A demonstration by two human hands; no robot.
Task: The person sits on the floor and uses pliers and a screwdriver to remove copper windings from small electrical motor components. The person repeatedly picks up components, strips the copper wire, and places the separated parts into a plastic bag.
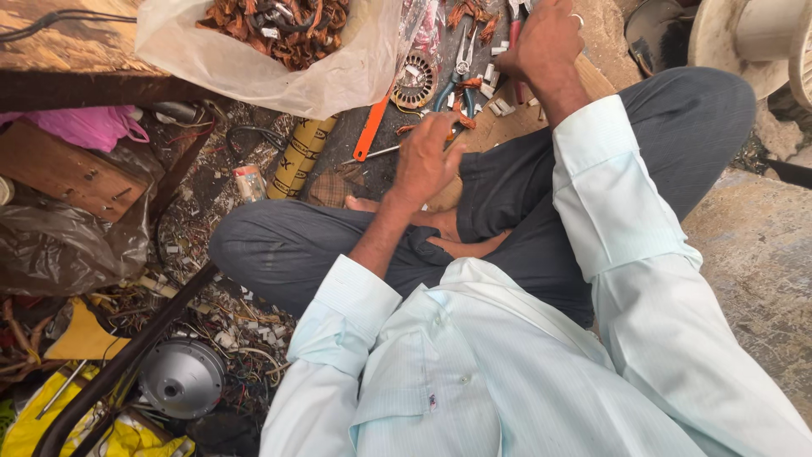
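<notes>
A pale mint, finely striped cotton shirt (507, 372) fills the foreground, its cuffs rolled above the wrists of a person seated cross-legged in dark grey trousers (279, 250) on a littered workshop floor. The left hand (425, 161) hangs just above the knee with its fingers curled in; something thin may be pinched in it, though the grip cannot be made out for certain. Just beside it lie a long orange-handled screwdriver (370, 131) and blue-handled pliers (450, 91). Farther out, the right hand (545, 41), a ring on one finger, is closed around what appears to be a red-handled tool (514, 34), held over a scatter of small white plastic pieces (499, 106) and scraps of copper wire. A round, slotted metal motor core (414, 80) sits near the pliers, touching the edge of a translucent plastic bag (279, 72) heaped with tangled reddish copper windings (279, 25). A yellow cardboard tube with black markings (300, 156) lies below the bag. At lower left, well apart from both hands, rests a grey domed metal motor housing (182, 379).
</notes>
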